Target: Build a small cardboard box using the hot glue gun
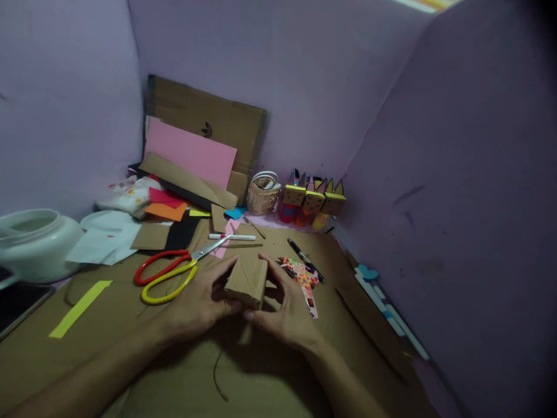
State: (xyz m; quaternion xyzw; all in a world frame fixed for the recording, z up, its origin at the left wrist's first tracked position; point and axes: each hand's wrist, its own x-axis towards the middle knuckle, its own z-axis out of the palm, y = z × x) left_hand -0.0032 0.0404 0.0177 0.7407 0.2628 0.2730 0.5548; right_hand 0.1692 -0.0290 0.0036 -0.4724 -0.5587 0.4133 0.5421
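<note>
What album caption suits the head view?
Left hand and right hand hold a small cardboard box near red-and-yellow-handled scissors.

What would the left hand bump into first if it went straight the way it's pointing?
The cardboard block: the left hand seems to touch its near side. Beyond that, the right hand looks next in line, though depth is hard to judge.

Left hand (pixel 198 306), right hand (pixel 288 309) holding cardboard box (pixel 247 278); scissors (pixel 194 256) nearby.
</note>
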